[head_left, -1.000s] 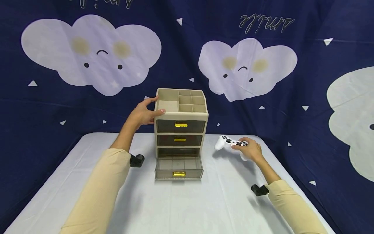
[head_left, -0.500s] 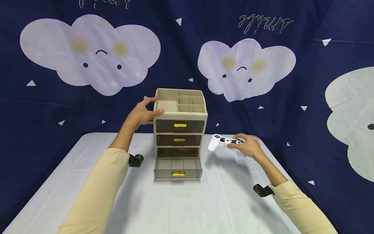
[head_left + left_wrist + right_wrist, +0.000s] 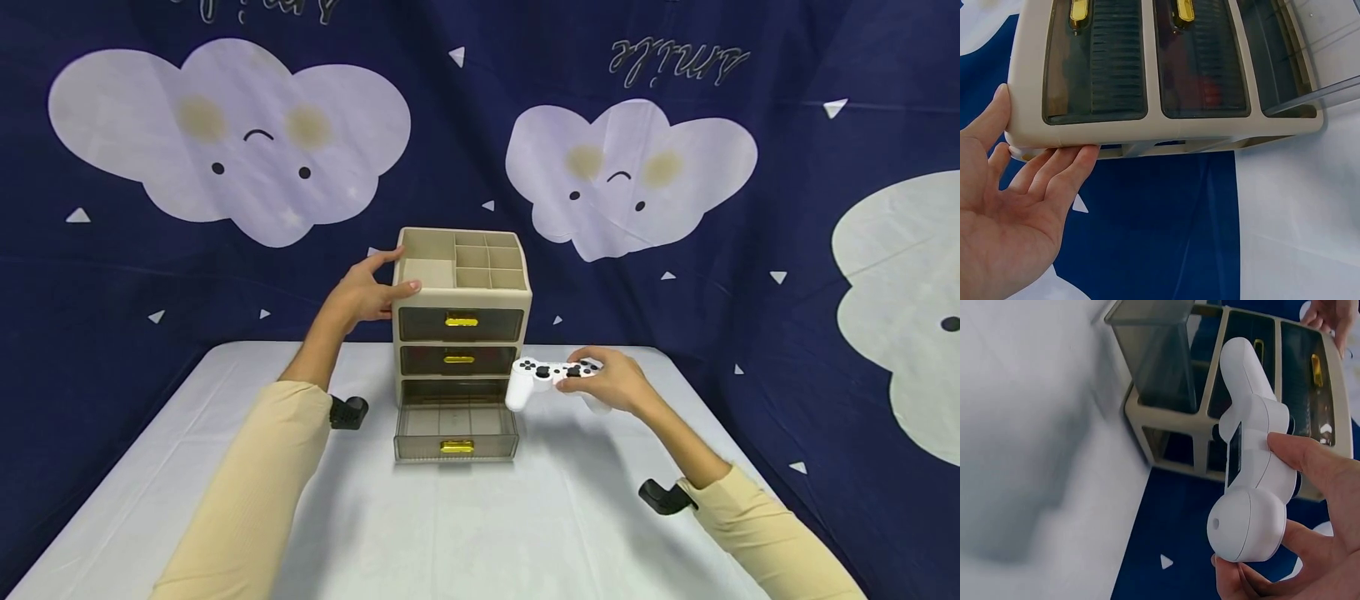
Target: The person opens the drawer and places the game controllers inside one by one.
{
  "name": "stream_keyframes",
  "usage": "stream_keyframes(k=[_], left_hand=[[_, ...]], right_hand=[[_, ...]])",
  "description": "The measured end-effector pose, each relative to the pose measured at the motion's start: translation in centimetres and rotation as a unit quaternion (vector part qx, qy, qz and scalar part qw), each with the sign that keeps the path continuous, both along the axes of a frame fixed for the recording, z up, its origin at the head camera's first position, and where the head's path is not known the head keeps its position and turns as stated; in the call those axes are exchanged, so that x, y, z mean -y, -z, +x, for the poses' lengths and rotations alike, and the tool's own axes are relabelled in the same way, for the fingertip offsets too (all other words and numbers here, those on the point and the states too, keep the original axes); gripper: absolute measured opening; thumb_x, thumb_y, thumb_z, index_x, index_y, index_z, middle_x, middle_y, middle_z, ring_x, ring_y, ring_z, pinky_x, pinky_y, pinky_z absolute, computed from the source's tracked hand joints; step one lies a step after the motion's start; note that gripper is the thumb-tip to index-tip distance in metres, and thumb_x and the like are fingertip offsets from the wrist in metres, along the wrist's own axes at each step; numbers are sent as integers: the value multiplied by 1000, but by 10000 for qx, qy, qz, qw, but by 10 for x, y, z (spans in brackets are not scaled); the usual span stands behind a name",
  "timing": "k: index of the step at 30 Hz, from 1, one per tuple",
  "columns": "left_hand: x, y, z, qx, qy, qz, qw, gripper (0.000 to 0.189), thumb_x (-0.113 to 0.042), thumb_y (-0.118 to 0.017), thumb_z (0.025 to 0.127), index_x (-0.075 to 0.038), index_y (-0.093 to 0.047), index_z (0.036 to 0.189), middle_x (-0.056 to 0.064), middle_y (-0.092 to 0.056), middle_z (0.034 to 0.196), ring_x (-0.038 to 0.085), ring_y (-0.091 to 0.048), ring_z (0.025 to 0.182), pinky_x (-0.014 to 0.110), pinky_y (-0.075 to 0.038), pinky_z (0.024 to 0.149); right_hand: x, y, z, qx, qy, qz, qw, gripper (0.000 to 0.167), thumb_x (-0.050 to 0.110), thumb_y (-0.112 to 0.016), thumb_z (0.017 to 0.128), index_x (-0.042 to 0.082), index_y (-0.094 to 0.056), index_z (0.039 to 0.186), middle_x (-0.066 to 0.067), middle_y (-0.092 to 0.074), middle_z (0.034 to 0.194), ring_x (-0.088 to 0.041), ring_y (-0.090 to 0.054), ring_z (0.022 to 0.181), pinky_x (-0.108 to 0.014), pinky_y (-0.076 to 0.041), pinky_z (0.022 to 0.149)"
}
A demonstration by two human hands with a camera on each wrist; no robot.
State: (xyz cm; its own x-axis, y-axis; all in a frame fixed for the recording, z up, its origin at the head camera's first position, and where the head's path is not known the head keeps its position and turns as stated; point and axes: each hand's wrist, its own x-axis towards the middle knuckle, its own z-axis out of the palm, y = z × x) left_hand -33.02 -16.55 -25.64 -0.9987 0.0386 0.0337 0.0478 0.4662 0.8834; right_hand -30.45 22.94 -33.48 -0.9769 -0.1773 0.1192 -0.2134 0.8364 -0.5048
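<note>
A beige desktop drawer organizer (image 3: 462, 302) stands on the white table. Its bottom drawer (image 3: 457, 447), clear grey with a gold handle, is pulled out and shows bare compartments. My left hand (image 3: 365, 293) rests on the organizer's upper left corner; in the left wrist view the hand (image 3: 1029, 194) touches the side with fairly straight fingers. My right hand (image 3: 611, 382) holds a white game controller (image 3: 528, 387) in the air, just right of the pulled-out drawer, its left grip overlapping the drawer's edge in the head view. In the right wrist view, thumb and fingers pinch the controller (image 3: 1250, 515).
Two upper drawers, the top drawer (image 3: 461, 323) and middle drawer (image 3: 458, 360), are closed. The organizer's top has a divided tray (image 3: 429, 271). White cloth covers the table (image 3: 450, 533). A dark blue curtain (image 3: 457, 150) with cloud prints hangs behind.
My right hand has carried the controller leftward, from above the table's right side to beside the pulled-out drawer. The left hand stays on the organizer.
</note>
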Motion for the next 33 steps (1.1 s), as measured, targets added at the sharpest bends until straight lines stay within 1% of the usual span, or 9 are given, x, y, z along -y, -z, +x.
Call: stream_keyframes(k=[2, 4, 8, 15, 18, 23, 25, 28, 33], left_hand=[[0, 1, 0, -2, 3, 20, 10000, 82, -34, -71, 97, -35, -22, 163, 19, -23, 166, 41, -57, 131, 49, -53, 105], [0, 1, 0, 0, 15, 43, 10000, 82, -34, -71, 97, -35, -22, 163, 19, -23, 166, 41, -56, 131, 49, -53, 105], [0, 1, 0, 17, 39, 87, 10000, 82, -34, -71, 97, -35, -22, 163, 19, -22, 166, 41, -56, 131, 49, -53, 105], [0, 0, 0, 36, 71, 89, 9999, 82, -34, -71, 97, -35, -21, 163, 18, -19, 167, 40, -56, 131, 49, -52, 106], [1, 0, 0, 46, 55, 59, 10000, 82, -34, -71, 97, -35, -21, 163, 18, -19, 168, 40, -56, 132, 49, -53, 106], [1, 0, 0, 50, 46, 40, 10000, 82, -34, -71, 97, -35, -22, 163, 18, -19, 168, 40, -56, 132, 49, -53, 105], [1, 0, 0, 48, 56, 50, 10000, 82, -34, -71, 97, -35, -22, 163, 18, -18, 168, 40, -56, 132, 49, -52, 106], [1, 0, 0, 38, 59, 54, 10000, 82, -34, -71, 97, -35, -22, 163, 17, -17, 168, 40, -56, 132, 49, -52, 106], [2, -1, 0, 34, 48, 80, 10000, 82, -33, -71, 97, -34, -22, 163, 16, -16, 169, 40, -56, 131, 50, -53, 105]], right_hand=[[5, 1, 1, -6, -18, -44, 10000, 54, 51, -86, 73, 22, -73, 116, -10, -71, 108, -25, -60, 88, -31, -46, 69], [10, 2, 2, -45, -50, -62, 10000, 53, 50, -87, 73, 22, -73, 115, -9, -71, 106, -24, -60, 88, -30, -45, 69], [23, 7, 5, -154, -131, -54, 9998, 50, 49, -87, 72, 23, -73, 112, -5, -73, 102, -23, -61, 90, -32, -45, 74], [47, 10, 10, -261, -286, -101, 9992, 47, 46, -87, 71, 22, -74, 110, -2, -73, 95, -21, -62, 87, -32, -45, 72], [58, 11, 10, -290, -327, -112, 9990, 48, 46, -87, 71, 22, -74, 110, -2, -73, 96, -22, -62, 89, -33, -46, 74], [78, 13, 11, -363, -422, -127, 9984, 49, 47, -87, 72, 22, -74, 112, -4, -74, 109, -25, -64, 99, -40, -49, 84], [85, 15, 10, -427, -488, -133, 9978, 49, 47, -87, 72, 21, -74, 112, -5, -75, 111, -25, -64, 101, -41, -50, 86], [95, 17, 10, -488, -549, -138, 9972, 48, 46, -87, 72, 21, -74, 111, -5, -75, 107, -26, -63, 100, -42, -50, 86], [110, 22, 10, -478, -509, -186, 9974, 48, 45, -89, 70, 22, -74, 110, -3, -74, 97, -25, -62, 99, -40, -49, 86]])
